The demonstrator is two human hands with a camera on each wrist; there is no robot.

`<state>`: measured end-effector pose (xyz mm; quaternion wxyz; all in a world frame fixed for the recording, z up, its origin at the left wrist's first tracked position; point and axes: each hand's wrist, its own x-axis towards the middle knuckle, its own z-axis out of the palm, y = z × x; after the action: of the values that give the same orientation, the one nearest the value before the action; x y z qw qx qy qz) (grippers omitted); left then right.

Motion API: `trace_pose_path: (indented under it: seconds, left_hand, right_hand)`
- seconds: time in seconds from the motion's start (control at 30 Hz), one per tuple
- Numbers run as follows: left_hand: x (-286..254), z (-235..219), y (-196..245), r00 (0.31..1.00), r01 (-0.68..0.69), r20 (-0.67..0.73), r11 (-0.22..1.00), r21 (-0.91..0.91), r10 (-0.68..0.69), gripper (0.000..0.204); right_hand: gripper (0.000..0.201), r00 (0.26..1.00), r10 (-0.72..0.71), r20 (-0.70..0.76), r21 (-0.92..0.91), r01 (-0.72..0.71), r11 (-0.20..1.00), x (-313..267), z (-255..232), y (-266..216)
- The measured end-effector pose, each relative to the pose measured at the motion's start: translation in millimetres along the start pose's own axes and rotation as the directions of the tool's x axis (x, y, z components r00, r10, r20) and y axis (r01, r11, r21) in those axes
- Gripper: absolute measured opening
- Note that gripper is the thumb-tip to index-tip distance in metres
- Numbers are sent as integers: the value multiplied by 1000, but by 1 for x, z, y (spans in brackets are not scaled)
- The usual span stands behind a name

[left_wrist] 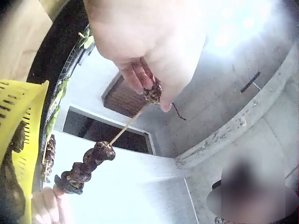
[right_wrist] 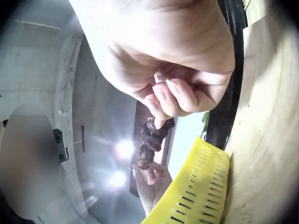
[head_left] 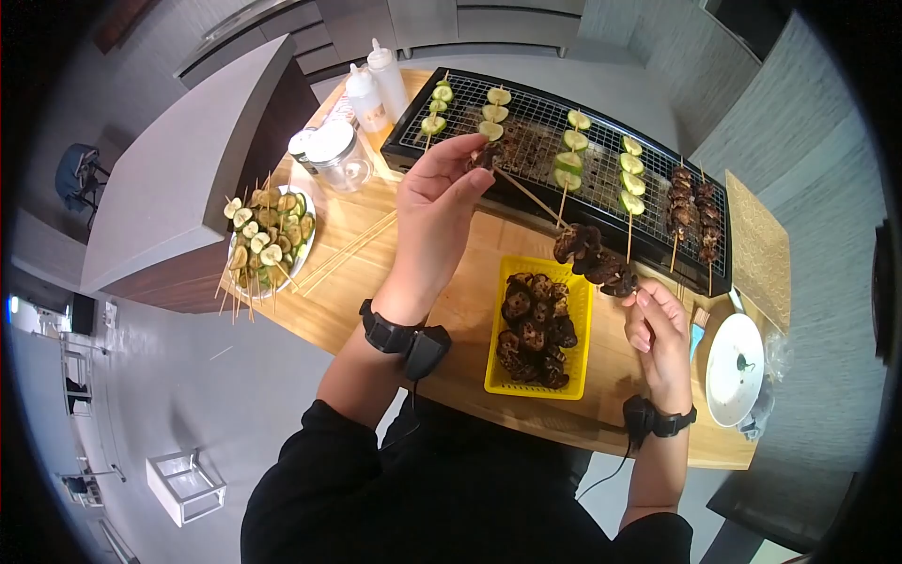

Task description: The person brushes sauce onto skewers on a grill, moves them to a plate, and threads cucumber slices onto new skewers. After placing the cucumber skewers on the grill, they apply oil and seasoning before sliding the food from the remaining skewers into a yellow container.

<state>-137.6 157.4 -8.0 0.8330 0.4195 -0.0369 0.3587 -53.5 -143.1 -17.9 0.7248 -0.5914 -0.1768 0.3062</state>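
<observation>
A wooden skewer [head_left: 531, 199] slants between the two hands above the table, with several dark brown mushroom-like pieces [head_left: 594, 260] bunched towards its right end. My left hand [head_left: 437, 211] pinches another dark piece [left_wrist: 153, 93] at the skewer's upper left end, thumb against fingers. At the lower right end my right hand [head_left: 663, 340] pinches the skewer beside the last piece; in the right wrist view that hand's curled fingers [right_wrist: 175, 95] hide the tip. Below the skewer a yellow basket [head_left: 490, 324] holds more dark pieces [head_left: 534, 329].
Behind stands a black grill [head_left: 526, 202] with zucchini skewers [head_left: 631, 179] and browned skewers [head_left: 680, 209]. At left are a plate of skewers [head_left: 268, 235], loose sticks [head_left: 348, 252], a jar [head_left: 338, 160] and squeeze bottles [head_left: 366, 99]. A white plate [head_left: 735, 371] lies at right.
</observation>
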Motion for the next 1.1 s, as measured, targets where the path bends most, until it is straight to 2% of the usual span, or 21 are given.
trace_pose_path:
  seconds: [0.23, 0.67, 0.77, 0.87, 0.97, 1.1]
  left_hand:
    - [-2, 3, 5, 999, -13, 40, 998, 59, 10, 42]
    - [-1, -2, 3, 993, -61, 105, 996, 64, 54, 41]
    - [-2, -1, 4, 1000, -23, 16, 998, 59, 22, 36]
    - [2, -3, 2, 999, -49, 17, 996, -73, 50, 32]
    - [2, 0, 7, 1000, 19, -15, 991, -130, -21, 34]
    - [3, -6, 5, 998, 46, 57, 980, -196, -35, 36]
  right_hand:
    - [22, 998, 55, 10, 44, -56, 997, 1, -1, 0]
    - [13, 998, 36, -48, 49, -34, 998, 3, 2, 3]
    - [14, 998, 17, -63, 96, -11, 995, 3, 0, 4]
    - [15, 999, -2, -38, 129, 7, 992, 2, -2, 1]
    - [15, 999, -26, -33, 133, 30, 991, 1, -2, 0]
    - [16, 998, -55, -23, 117, 57, 991, -2, -1, 0]
